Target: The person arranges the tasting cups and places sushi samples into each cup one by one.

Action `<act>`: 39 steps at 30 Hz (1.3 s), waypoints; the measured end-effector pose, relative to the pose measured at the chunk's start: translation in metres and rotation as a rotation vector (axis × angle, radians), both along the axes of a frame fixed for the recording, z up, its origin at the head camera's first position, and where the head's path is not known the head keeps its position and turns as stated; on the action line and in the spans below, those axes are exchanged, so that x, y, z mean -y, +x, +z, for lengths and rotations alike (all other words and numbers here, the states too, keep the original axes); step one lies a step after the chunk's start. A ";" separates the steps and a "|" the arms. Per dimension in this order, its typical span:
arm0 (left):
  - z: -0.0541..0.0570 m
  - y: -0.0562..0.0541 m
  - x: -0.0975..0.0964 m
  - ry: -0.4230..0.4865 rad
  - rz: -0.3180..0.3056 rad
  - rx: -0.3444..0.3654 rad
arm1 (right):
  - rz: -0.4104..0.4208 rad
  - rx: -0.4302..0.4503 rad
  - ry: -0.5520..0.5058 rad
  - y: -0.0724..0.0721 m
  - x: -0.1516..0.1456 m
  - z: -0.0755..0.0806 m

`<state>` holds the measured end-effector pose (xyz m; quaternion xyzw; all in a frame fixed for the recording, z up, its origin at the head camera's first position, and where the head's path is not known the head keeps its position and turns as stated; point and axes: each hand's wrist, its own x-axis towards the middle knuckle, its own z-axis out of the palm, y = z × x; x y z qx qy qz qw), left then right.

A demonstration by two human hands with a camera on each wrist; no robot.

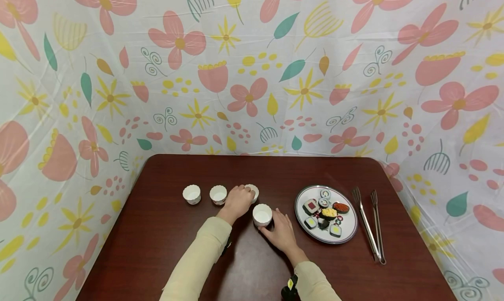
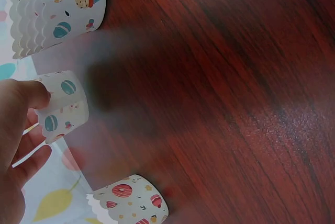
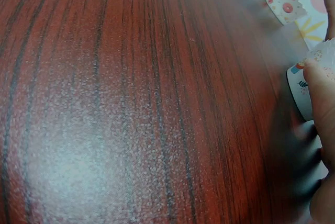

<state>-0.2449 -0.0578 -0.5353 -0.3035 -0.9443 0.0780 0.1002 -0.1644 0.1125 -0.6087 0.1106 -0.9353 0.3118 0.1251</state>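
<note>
In the head view, my left hand [image 1: 238, 200] is at a white paper baking cup [image 1: 253, 190], partly hidden behind the fingers. The left wrist view shows the thumb and fingers pinching that printed cup [image 2: 68, 106] from its side. My right hand [image 1: 281, 232] holds a nested stack of such baking cups [image 1: 262, 214], nearer the body; several scalloped rims of the stack [image 2: 63, 12] show in the left wrist view. The right thumb [image 3: 320, 90] presses on the stack's printed side. To the left stand two single baking cups [image 1: 191, 195] [image 1: 218, 195], upright and apart.
A round plate [image 1: 348, 229] with several sushi pieces [image 1: 328, 213] sits right of my right hand. Metal tongs [image 1: 369, 229] lie beyond it near the table's right side. Flower-printed cloth [image 1: 252, 134] hangs behind the dark wooden table [image 1: 145, 248].
</note>
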 end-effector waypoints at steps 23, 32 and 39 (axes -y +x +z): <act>-0.009 0.000 0.002 -0.021 0.057 0.025 | 0.001 0.015 0.009 0.000 0.000 -0.001; -0.009 0.000 0.004 -0.005 0.054 0.014 | 0.000 0.014 0.010 0.001 0.000 0.000; 0.002 0.002 0.006 0.077 0.014 -0.080 | -0.001 0.005 0.007 0.001 0.000 0.002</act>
